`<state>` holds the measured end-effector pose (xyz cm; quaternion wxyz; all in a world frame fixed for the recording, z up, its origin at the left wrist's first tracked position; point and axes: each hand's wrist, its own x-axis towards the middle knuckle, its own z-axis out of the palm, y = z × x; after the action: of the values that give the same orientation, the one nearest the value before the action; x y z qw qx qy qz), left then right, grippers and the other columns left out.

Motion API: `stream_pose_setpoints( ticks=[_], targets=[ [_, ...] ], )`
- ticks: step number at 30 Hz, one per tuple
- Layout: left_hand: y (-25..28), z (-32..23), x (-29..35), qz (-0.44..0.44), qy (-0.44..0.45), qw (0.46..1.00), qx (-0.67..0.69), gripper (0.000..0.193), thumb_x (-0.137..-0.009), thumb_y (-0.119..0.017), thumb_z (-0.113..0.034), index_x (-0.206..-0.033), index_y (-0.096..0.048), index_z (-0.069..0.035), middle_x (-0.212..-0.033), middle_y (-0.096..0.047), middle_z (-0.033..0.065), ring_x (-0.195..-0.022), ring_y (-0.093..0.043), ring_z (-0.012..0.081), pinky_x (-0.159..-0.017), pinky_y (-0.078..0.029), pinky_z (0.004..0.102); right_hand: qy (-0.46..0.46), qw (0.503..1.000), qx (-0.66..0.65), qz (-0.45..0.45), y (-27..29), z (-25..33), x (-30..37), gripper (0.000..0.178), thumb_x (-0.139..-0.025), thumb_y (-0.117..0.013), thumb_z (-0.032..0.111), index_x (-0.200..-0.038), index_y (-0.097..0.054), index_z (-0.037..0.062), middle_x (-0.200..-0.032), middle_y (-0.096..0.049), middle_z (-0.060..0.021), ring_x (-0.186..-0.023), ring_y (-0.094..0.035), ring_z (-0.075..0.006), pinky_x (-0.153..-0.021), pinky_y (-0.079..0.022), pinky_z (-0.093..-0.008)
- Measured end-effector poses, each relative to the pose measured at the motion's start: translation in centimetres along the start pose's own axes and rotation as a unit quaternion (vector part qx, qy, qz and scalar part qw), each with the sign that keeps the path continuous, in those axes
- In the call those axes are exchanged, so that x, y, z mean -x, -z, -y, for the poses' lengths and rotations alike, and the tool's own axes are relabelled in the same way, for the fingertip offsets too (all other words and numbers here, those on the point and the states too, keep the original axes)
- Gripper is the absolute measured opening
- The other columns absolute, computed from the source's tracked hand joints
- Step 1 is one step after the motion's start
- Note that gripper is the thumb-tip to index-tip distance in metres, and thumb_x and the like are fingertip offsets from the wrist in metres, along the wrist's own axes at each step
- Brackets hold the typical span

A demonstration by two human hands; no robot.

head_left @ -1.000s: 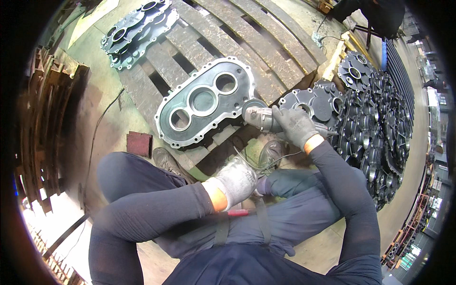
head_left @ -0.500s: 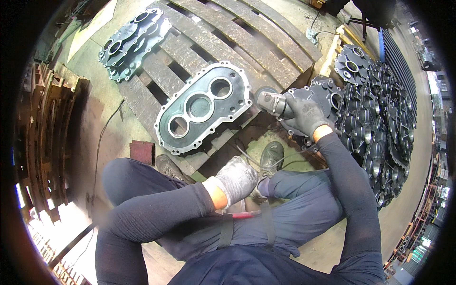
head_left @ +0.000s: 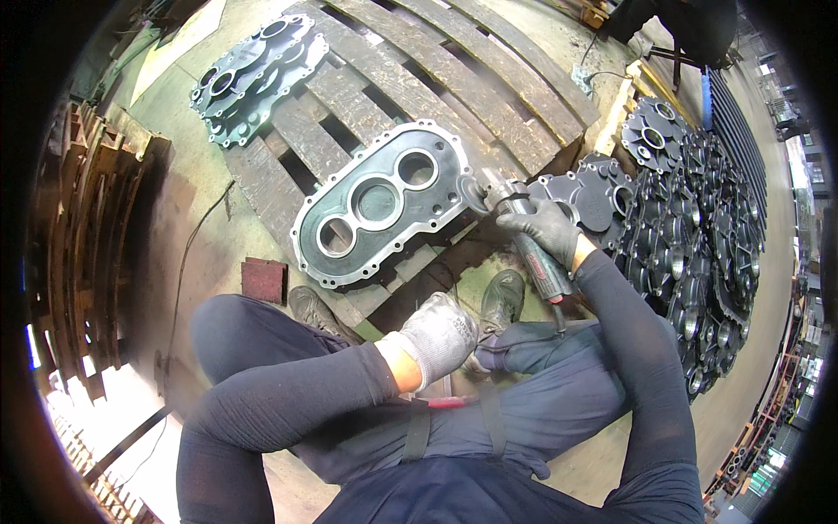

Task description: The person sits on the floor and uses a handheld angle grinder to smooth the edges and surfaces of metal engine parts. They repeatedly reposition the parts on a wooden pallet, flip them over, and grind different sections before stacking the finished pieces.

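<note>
My right hand [head_left: 552, 229], in a dark grey glove, grips an angle grinder [head_left: 539, 266] by its body. The grinder's disc end reaches the right-hand rim of a metal housing cover [head_left: 425, 208], touching it or just above it. This cover is long and rounded, with a bright bolt-hole rim and three large round openings, and lies flat on a wooden pallet [head_left: 515, 118]. My left hand [head_left: 441, 336], in a light grey glove, is closed in front of my lap, apart from the cover. Whatever its curled fingers may hold is hidden.
More dark covers [head_left: 257, 79] sit at the pallet's far left. Many similar castings [head_left: 698, 253] are piled to my right, with one cover [head_left: 580, 196] close behind the grinder. Stacked wooden pallets [head_left: 100, 236] stand left. A dark red pad [head_left: 264, 281] and a cable [head_left: 194, 236] lie on the floor.
My right hand has turned the grinder so its body now points down toward my knee, with its head at the cover's right rim. My left hand has hardly moved.
</note>
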<state>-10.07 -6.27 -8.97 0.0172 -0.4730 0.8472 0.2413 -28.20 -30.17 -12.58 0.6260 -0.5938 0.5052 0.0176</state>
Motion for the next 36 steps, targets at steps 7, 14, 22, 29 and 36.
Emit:
stream_pose_setpoints(
  ticks=[7,14,22,29,36],
  targets=[
    [0.7,0.0,0.0,0.026,0.004,1.0,-0.006,0.017,-0.091,-0.069,-0.022,-0.089,-0.075,-0.007,-0.079,-0.076,0.0134,-0.077,-0.078,0.0315,-0.073,-0.058,0.046,-0.058,0.997,-0.04,0.042,0.1,0.3,1.5,0.057,-0.092,-0.092,0.037,-0.127,-0.07,-0.0013,-0.094,-0.075,-0.0084,-0.069,-0.072,-0.0173,-0.062,-0.06,-0.034],
    [0.6,-0.4,0.0,-0.01,-0.001,1.0,-0.005,0.016,-0.091,-0.069,-0.021,-0.089,-0.075,-0.007,-0.08,-0.076,0.0131,-0.076,-0.078,0.0315,-0.073,-0.057,0.0463,-0.048,0.997,-0.032,0.049,1.6,0.6,2.6,0.058,-0.092,-0.091,0.044,-0.119,-0.074,-0.0039,-0.095,-0.076,-0.0107,-0.072,-0.075,-0.0188,-0.064,-0.061,-0.0349],
    [1.0,0.1,0.0,0.01,0.01,1.0,0.005,0.017,-0.092,-0.068,-0.022,-0.089,-0.076,-0.007,-0.081,-0.077,0.0137,-0.075,-0.077,0.032,-0.074,-0.058,0.0468,0.003,0.996,-0.086,-0.008,1.4,2.9,-3.2,0.063,-0.088,-0.095,0.046,-0.116,-0.075,-0.0052,-0.087,-0.077,-0.0152,-0.065,-0.077,-0.0256,-0.058,-0.066,-0.0381],
    [0.6,0.9,0.6,0.001,0.037,0.999,0.019,0.022,-0.093,-0.069,-0.026,-0.088,-0.076,-0.005,-0.081,-0.076,0.015,-0.078,-0.077,0.0343,-0.077,-0.058,0.0481,-0.028,0.998,-0.054,0.001,0.9,3.5,-5.7,0.051,-0.095,-0.089,0.038,-0.125,-0.072,0.0007,-0.094,-0.078,-0.0159,-0.069,-0.079,-0.0272,-0.059,-0.068,-0.0432],
    [0.8,0.5,1.0,-0.02,0.022,0.999,0.021,0.021,-0.093,-0.07,-0.025,-0.087,-0.076,-0.005,-0.08,-0.076,0.0153,-0.078,-0.077,0.0342,-0.077,-0.058,0.0481,-0.051,0.992,-0.116,0.018,-0.2,1.3,-1.7,0.056,-0.097,-0.087,0.036,-0.132,-0.066,-0.0018,-0.095,-0.076,-0.0166,-0.076,-0.081,-0.0303,-0.065,-0.069,-0.0404]
  ],
)
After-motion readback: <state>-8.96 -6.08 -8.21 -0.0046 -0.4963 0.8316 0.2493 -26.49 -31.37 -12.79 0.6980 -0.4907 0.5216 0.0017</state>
